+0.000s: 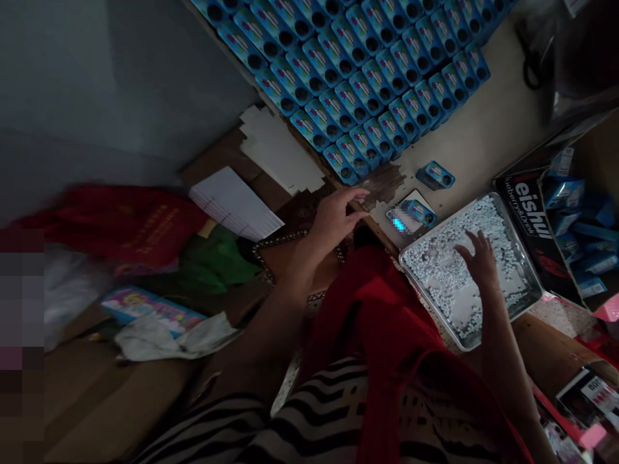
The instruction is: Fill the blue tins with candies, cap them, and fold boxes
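My left hand (336, 216) is at the table's front edge, its thumb and fingers apart with nothing between them. Over a metal tray (525, 274) hangs my right hand (480, 261), fingers spread; no held item shows. Small pale blue and white pellets (435, 261) cover much of the tray's bottom. Between my hands sits a small scale (397, 222) with a lit display, its digits blurred. One blue container (420, 211) rests on the scale. Just behind stands another blue container (436, 174), with a dark round spot on its top.
Rows of similar blue containers (360, 93) fill the back of the table. Right of the tray, a black-printed carton (527, 219) holds several blue packs (587, 225). White sheets (236, 203), a red cloth (120, 222) and a colourful box (149, 309) lie at left.
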Motion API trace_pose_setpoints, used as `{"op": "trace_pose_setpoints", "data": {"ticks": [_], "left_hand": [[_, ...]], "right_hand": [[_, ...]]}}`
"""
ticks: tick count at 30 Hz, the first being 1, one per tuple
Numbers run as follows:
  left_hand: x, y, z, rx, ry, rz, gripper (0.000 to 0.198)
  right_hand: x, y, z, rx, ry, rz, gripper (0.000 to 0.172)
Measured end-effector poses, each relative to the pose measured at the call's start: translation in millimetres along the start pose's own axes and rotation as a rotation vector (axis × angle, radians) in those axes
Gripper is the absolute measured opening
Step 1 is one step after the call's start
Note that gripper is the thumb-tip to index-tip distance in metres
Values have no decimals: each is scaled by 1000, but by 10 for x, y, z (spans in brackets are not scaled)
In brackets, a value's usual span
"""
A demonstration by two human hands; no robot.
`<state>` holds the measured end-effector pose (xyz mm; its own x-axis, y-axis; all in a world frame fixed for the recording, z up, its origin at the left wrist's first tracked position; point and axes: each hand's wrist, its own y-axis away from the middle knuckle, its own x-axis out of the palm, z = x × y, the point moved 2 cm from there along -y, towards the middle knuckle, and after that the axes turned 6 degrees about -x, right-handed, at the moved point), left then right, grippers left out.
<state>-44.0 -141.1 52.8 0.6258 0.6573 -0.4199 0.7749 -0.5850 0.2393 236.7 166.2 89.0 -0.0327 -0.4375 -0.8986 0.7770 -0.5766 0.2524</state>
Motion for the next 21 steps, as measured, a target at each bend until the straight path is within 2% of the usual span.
{"op": "trace_pose_setpoints", "data": {"ticks": [3,7,9,12,14,16,18,19,21], "left_hand": [[53,-138,-221,54,-35,56,43],[216,-314,-444,160,-102,141,47],[382,-374,-538,251,-206,180,53],[759,-412,-678,416,-385,262,65],[1015,-411,-750,487,-478,324,58],[1166,-395,-782,511,-535,378,43],[1132,-364,-771,497,-537,389,38],[1039,-343,-755,476,-520,366,37],[734,-296,-710,398,-465,266,36]], "right_hand": [[-73,-413,168,-149,-56,-96,79],[-60,-982,459,-245,25,-185,72],[8,-1147,569,-291,64,-162,72],[159,-1277,688,-341,103,-111,72],[272,-1358,742,-340,111,-102,70],[370,-1450,775,-319,80,-109,63],[435,-1501,787,-287,-9,-115,53],[453,-1487,787,-272,-69,-115,48],[471,-1346,787,-253,-194,-111,42]]}}
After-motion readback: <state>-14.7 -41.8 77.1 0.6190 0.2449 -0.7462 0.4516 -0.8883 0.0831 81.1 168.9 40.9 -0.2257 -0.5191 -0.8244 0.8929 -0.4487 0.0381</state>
